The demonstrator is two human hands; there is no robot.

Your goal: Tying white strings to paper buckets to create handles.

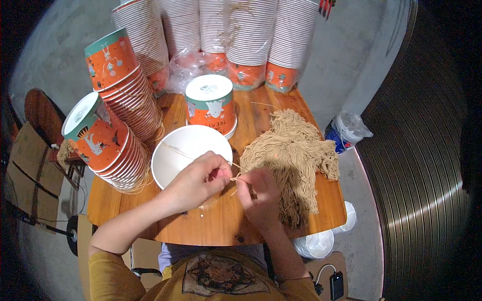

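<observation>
My left hand and my right hand meet fingertip to fingertip above the wooden table. Both pinch a thin beige cord, which looks looped between them. Behind my left hand a paper bucket shows its bare white inside, and a strand of cord crosses its opening. Past my right hand spreads a large heap of beige cords, its near part in shadow. How the cord is knotted, if at all, is too small to make out.
An upside-down orange and green paper bucket stands mid-table. Two leaning stacks of nested buckets, a nearer one and a farther one, line the left. Tall bagged stacks fill the back. A white pail stands beyond the right edge.
</observation>
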